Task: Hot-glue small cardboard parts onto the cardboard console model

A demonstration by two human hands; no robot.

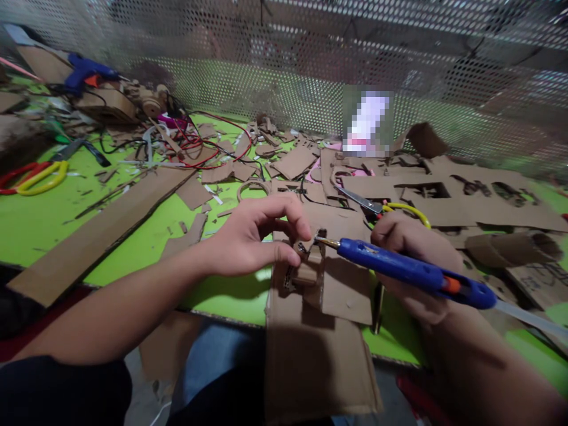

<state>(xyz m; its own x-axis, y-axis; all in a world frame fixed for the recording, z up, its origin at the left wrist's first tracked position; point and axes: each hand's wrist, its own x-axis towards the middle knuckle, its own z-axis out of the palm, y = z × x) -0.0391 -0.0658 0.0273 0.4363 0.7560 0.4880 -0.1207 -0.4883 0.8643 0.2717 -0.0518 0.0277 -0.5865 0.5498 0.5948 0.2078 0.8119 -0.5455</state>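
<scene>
The left hand [257, 236] has thumb and forefinger pinched together on the small cardboard piece [310, 260], which sits atop a larger cardboard assembly [341, 296] at the near edge of the green table [44, 219]. The glue gun [412, 272] touches that piece with its nozzle (no bead discernible). The right hand [408, 242] has its fingers wrapped tight round the gun. Step judged: gluing the joint. The next move calls for a steady pinch, fingertips clear of the nozzle.
</scene>
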